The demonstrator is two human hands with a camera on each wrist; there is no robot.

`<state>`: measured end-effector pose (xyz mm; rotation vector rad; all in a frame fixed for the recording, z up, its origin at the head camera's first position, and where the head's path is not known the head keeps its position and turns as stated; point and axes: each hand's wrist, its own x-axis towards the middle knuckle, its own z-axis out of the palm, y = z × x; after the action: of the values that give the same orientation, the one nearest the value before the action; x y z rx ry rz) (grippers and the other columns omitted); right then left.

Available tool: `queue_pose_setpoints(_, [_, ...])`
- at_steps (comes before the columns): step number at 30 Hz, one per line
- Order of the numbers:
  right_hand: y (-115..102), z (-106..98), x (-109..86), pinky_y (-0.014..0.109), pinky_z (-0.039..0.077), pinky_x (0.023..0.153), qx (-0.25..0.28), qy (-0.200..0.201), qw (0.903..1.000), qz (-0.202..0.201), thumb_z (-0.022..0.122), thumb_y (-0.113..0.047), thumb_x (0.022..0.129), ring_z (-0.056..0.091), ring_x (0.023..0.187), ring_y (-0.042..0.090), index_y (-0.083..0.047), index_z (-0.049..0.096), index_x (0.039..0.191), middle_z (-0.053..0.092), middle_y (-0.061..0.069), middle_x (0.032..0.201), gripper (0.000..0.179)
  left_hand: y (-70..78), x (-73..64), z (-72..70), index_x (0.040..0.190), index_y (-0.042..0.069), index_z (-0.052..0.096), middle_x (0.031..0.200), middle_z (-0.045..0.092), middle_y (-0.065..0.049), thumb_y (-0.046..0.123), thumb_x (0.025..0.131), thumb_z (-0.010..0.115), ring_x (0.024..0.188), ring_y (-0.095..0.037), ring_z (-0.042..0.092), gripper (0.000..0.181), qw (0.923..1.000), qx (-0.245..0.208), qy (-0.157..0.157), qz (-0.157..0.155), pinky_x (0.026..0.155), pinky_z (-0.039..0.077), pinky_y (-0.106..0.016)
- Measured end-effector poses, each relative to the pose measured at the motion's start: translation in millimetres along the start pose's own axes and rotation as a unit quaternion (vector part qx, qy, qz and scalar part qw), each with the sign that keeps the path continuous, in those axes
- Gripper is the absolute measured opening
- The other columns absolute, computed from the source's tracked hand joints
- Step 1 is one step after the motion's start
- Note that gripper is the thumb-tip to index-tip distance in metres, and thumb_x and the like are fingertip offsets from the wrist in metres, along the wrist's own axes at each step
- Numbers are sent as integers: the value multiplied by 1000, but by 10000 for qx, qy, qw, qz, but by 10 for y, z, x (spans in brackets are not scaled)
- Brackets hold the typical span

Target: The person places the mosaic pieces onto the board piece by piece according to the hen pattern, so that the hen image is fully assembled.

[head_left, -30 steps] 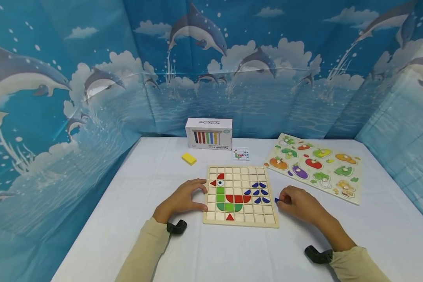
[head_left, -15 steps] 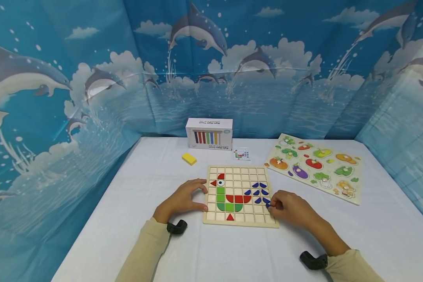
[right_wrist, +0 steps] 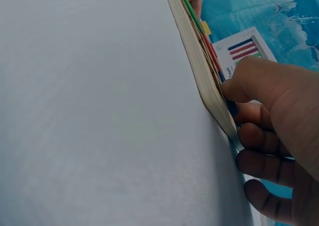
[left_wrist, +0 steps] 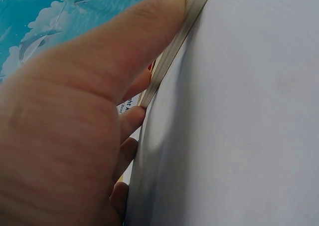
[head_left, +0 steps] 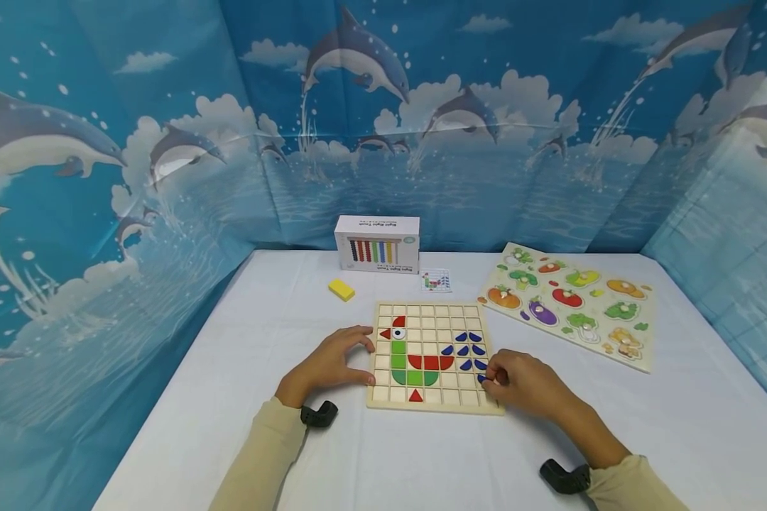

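A wooden grid board (head_left: 447, 409) lies on the white table with red, green and blue pieces set in its squares in a bird shape. My left hand (head_left: 329, 358) rests against the board's left edge, thumb and fingers spread apart. In the left wrist view, the thumb (left_wrist: 149, 31) and fingertips touch the board's side (left_wrist: 172, 54). At the right edge, my right hand (head_left: 527, 381) pinches a blue half-round piece (head_left: 482, 378) between thumb and index finger, over a lower square of the right part. The right wrist view shows this blue piece (right_wrist: 232, 107) mostly hidden behind the fingers.
Behind the board lie a yellow block (head_left: 341, 289) and a small pattern card (head_left: 435, 281). A white box (head_left: 377, 245) stands at the back. To the right is a vegetable puzzle board (head_left: 569, 305). A dolphin-print curtain (head_left: 358, 163) surrounds the table.
My right hand has brought the blue piece leftward from beside the board onto its right part, then slightly lower. My left hand stays at the left edge.
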<state>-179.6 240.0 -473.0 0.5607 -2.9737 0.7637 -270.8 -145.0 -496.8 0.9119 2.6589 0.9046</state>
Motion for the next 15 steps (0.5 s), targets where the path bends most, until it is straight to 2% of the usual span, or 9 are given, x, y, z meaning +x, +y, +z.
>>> queue_pose_setpoints(9, [-5, 9, 9, 26, 38, 54, 67, -118, 9999, 44, 83, -19, 83, 46, 64, 8, -19, 61, 82, 47, -9, 69, 22, 6, -13, 8, 112, 29, 61, 154, 45, 3, 49, 75, 88, 146, -23, 31, 49, 10000, 38, -36, -16, 119, 24, -48])
queue_pose_setpoints(15, [34, 27, 7, 26, 39, 55, 211, -199, 9995, 152, 84, -22, 82, 47, 65, 9, -20, 62, 82, 48, -8, 70, 23, -10, -8, 32, 113, 25, 62, 154, 46, -2, 48, 76, 88, 146, -27, 33, 50, 9999, -26, 6, 151, 118, 25, -52])
